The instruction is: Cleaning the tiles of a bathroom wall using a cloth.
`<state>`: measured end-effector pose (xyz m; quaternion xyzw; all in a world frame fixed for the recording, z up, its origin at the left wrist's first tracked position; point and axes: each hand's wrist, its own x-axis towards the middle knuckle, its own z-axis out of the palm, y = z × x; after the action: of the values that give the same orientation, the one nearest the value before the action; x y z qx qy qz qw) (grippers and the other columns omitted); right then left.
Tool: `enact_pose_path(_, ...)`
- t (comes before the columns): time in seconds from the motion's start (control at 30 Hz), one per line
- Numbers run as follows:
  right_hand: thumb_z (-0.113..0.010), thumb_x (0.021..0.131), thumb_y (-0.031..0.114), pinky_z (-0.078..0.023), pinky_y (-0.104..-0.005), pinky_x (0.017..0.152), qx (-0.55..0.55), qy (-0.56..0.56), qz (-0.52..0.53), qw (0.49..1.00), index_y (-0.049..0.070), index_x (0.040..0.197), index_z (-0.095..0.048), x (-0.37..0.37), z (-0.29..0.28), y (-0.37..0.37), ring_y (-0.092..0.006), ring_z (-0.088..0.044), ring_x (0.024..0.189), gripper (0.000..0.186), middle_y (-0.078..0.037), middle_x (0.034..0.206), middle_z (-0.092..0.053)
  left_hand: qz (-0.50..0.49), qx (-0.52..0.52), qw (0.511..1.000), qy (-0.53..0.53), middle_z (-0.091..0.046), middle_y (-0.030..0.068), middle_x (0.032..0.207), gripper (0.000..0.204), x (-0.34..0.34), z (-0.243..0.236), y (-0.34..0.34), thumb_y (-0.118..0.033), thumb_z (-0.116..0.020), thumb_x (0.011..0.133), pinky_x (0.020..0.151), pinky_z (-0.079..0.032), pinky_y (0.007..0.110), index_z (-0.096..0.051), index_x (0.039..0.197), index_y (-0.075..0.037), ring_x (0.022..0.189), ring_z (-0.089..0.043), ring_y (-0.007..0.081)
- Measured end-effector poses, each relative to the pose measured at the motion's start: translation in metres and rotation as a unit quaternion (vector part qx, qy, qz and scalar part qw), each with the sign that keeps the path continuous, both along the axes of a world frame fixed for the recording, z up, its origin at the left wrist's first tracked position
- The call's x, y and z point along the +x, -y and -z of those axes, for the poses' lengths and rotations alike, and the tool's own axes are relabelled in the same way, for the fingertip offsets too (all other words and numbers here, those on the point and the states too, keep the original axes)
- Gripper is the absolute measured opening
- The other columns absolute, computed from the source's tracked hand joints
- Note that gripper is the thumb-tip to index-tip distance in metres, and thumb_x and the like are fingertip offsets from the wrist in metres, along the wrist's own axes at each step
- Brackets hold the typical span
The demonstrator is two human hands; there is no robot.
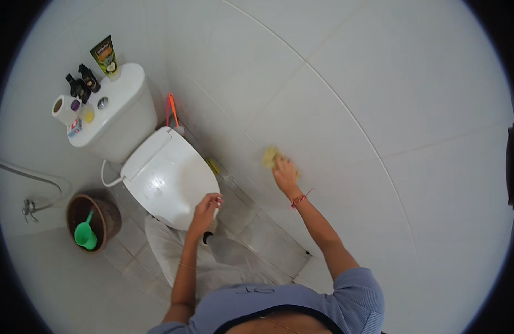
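Note:
My right hand (284, 172) presses a yellowish cloth (269, 156) against the white tiled wall (335, 111); the cloth's edges show past my fingers, and part of it is hidden under them. A red string bracelet circles that wrist. Over the front edge of the closed white toilet lid (162, 172) is my left hand (205, 212), loosely bent, with fingers apart and nothing visible in it. I cannot tell whether it touches the lid.
On the toilet tank (120, 125) stand a green-and-black tube (105, 58), dark bottles (78, 88), and a toilet paper roll (62, 108). A brown bucket (112, 214) holds a green dipper (85, 234). Pink and orange handles (172, 108) and a yellow item (213, 165) sit beside the toilet.

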<state>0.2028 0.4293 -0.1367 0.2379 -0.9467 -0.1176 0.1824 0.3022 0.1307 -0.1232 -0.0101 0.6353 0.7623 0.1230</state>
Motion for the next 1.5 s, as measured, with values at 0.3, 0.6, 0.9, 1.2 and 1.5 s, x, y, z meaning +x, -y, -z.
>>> enact_pose_path(0.3,-0.055,0.07,0.01,-0.039,-0.0333,0.072,0.105,0.088,-0.083,0.987,0.006,0.073,-0.065,-0.055,0.026,0.031,-0.0224,-0.049,0.091,0.011,-0.013,0.11,-0.05,-0.053,-0.02,0.998,0.027,-0.058,0.0084,0.094,0.022,-0.003,0.008,0.021,-0.007,-0.041,0.089,0.08,-0.044,0.027,-0.053,0.107,0.0,0.088,-0.054,0.0144)
enact_pose_path(0.6,-0.058,0.073,0.001,-0.039,-0.0366,0.066,-0.089,-0.445,-0.01,0.891,0.002,0.074,-0.061,-0.156,-0.143,0.112,-0.0267,-0.049,0.077,0.004,-0.013,0.101,-0.053,-0.14,-0.013,0.989,0.041,-0.056,0.008,0.095,0.022,-0.009,0.023,0.036,-0.005,-0.039,0.09,0.08,-0.044,0.027,-0.052,0.106,0.001,0.09,-0.054,0.0145)
enact_pose_path(0.9,-0.054,0.072,0.011,-0.039,-0.0357,0.078,0.272,0.02,-0.164,0.948,0.005,0.082,-0.065,-0.112,0.12,0.088,-0.0234,-0.047,0.096,0.016,-0.011,0.115,-0.048,-0.137,-0.051,0.987,0.073,-0.059,0.0074,0.092,0.022,0.013,0.038,0.033,-0.007,-0.041,0.089,0.079,-0.043,0.026,-0.052,0.107,0.0,0.086,-0.055,0.0133)
enact_pose_path(1.2,-0.053,0.076,0.015,-0.037,-0.0374,0.086,0.262,0.213,-0.079,0.938,0.007,0.097,-0.065,-0.032,0.156,0.041,-0.0233,-0.044,0.105,0.025,-0.01,0.113,-0.046,-0.163,-0.036,0.981,0.099,-0.059,0.0069,0.093,0.023,0.028,0.063,0.055,-0.007,-0.041,0.089,0.08,-0.043,0.026,-0.053,0.107,0.0,0.086,-0.054,0.0131)
enact_pose_path(1.5,-0.054,0.078,0.015,-0.039,-0.0323,0.079,0.406,0.044,-0.082,0.909,0.004,0.103,-0.061,-0.065,0.119,0.044,-0.0205,-0.045,0.095,0.028,-0.011,0.116,-0.043,-0.155,-0.022,0.984,0.08,-0.058,0.0076,0.092,0.022,0.01,0.061,0.051,-0.007,-0.041,0.09,0.079,-0.043,0.026,-0.052,0.107,-0.001,0.085,-0.054,0.0134)
